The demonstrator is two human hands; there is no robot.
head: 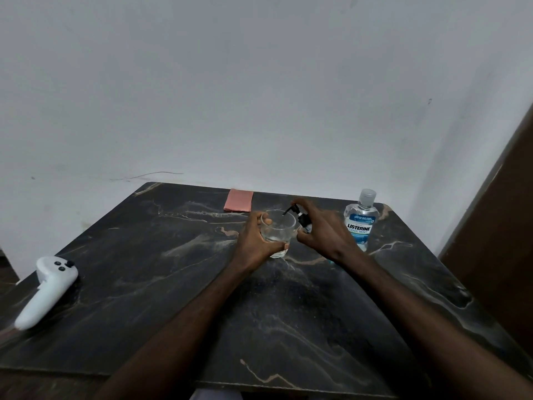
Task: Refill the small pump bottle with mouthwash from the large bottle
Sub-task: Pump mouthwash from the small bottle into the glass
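Just left of the large mouthwash bottle [361,219], near the far edge of the dark marble table [173,284], both hands meet around a clear glass tumbler [277,232]. The left hand [255,241] is wrapped around the tumbler's side, steadying it on the table. The right hand [320,230] grips the small pump bottle [302,222], tilted so its black spout reaches over the tumbler's rim, with a finger curled over the pump head. The bottle's body is mostly hidden in the hand.

The step in hand looks like pumping the small bottle's contents out into the tumbler, so the refill itself seems not yet begun; the large bottle stands upright, capped, just right of the right hand.

To do this well, keep the spout inside the rim, press in full, even strokes, and hold the tumbler firm so it does not slide. The right wrist is close to the large bottle, so a wide elbow swing could knock it.

A folded pink cloth [238,204] lies beyond the tumbler, well left of the large bottle; a white controller [47,290] lies far left.
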